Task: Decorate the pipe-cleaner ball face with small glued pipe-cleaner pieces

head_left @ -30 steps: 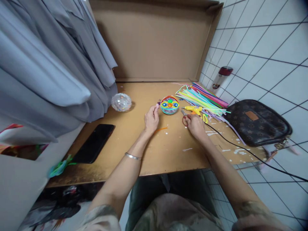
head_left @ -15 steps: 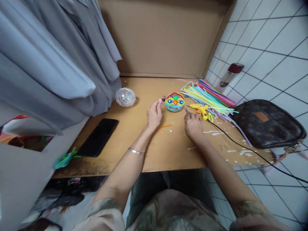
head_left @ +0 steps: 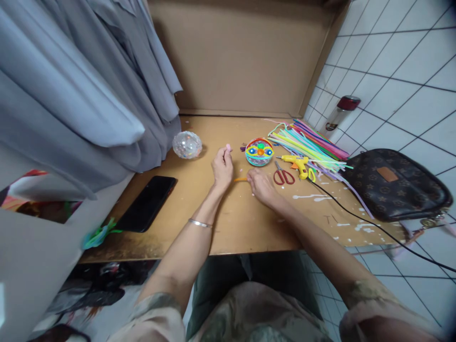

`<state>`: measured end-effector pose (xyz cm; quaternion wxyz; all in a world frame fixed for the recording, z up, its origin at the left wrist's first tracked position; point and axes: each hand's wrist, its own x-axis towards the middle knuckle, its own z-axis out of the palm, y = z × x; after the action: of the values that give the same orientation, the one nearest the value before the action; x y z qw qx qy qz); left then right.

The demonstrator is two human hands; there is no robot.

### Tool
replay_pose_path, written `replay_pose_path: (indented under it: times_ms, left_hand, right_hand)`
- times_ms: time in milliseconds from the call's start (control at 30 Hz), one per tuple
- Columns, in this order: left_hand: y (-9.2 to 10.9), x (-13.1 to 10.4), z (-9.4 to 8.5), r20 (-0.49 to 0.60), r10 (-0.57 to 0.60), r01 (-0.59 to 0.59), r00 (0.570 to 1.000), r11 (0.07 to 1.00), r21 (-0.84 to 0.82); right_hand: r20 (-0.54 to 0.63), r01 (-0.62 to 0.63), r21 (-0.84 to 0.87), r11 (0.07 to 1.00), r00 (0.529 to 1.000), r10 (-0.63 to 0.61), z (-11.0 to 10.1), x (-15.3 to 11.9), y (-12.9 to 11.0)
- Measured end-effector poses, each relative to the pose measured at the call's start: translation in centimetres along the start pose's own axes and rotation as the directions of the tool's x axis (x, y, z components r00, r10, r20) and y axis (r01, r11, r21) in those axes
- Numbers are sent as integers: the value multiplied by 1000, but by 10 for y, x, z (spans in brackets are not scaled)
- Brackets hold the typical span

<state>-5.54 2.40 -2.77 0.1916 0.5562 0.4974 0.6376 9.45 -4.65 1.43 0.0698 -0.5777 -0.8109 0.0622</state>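
My left hand [head_left: 223,168] is closed, pinching a small pink piece [head_left: 228,147] at its fingertips. My right hand [head_left: 262,187] is closed over the right end of a short orange pipe cleaner piece [head_left: 240,179], its fingertips partly hidden. Just beyond the hands rests a round clear ornament [head_left: 260,152] decorated with coloured strips and dots. Red-handled scissors [head_left: 284,176] lie to the right of my right hand, beside a yellow glue gun [head_left: 299,165].
A bundle of coloured pipe cleaners [head_left: 309,142] lies at the back right, near a brown patterned bag [head_left: 402,190] and a bottle [head_left: 338,114]. A clear ball [head_left: 187,145] and a black phone [head_left: 147,203] are on the left. A black cord [head_left: 352,213] crosses the right side.
My right hand has let go of the scissors and moved left to the orange piece, which has shifted slightly. My left hand has drawn a little left, away from the decorated ornament.
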Motion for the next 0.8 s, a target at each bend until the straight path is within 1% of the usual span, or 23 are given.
replay_pose_path:
  times_ms: [67, 133, 167, 233, 300, 400, 500, 533, 600, 633, 667, 700, 733, 767, 800]
  left_hand:
    - [0, 1, 0, -19, -2, 2, 1000, 1000, -11]
    - [0, 1, 0, -22, -6, 6, 1000, 1000, -21]
    - [1, 0, 0, -18, -10, 10, 1000, 1000, -25]
    - [1, -2, 2, 1, -17, 17, 1000, 999, -33]
    - [2, -3, 3, 17, -18, 18, 1000, 999, -44]
    - [1, -4, 5, 23, -13, 14, 1000, 998, -58]
    - [1, -4, 6, 21, -14, 15, 1000, 998, -65]
    - [1, -4, 6, 20, -13, 15, 1000, 998, -68]
    - [2, -5, 5, 18, -8, 10, 1000, 997, -79]
    - [3, -5, 5, 16, -6, 8, 1000, 996, -86]
    - [5, -6, 5, 14, -7, 8, 1000, 995, -95]
    - [7, -7, 5, 10, -10, 11, 1000, 994, -106]
    - [10, -8, 5, 9, -16, 16, 1000, 993, -121]
    - [14, -9, 6, 9, -24, 25, 1000, 990, -141]
    - [18, -10, 7, 12, -33, 35, 999, 986, -165]
  right_hand:
    - [-13, -72, 3, 997, 997, 72, -5, 11, -3]
    - [41, -103, -29, 994, 994, 104, -9, 22, -8]
    - [79, -110, -48, 993, 990, 113, -9, 27, -12]
    - [117, -119, -92, 989, 985, 129, -8, 37, -19]
    - [110, -116, -143, 983, 985, 132, -5, 44, -25]
    - [114, -97, -184, 978, 986, 120, -4, 45, -30]
    - [165, -51, -194, 980, 983, 84, -4, 30, -28]
    - [172, -45, -196, 979, 982, 80, -4, 21, -24]
    - [158, 5, -206, 979, 987, 28, -5, -2, -11]
    - [132, 3, -225, 974, 991, 27, -7, -15, -1]
    - [79, -23, -250, 968, 996, 44, -10, -28, 12]
    - [6, -81, -282, 956, 996, 87, -14, -41, 28]
    - [-65, -174, -317, 932, 985, 161, -20, -54, 45]
    - [-139, -291, -359, 887, 956, 258, -26, -66, 62]
    - [-229, -391, -402, 828, 918, 323, -32, -77, 79]
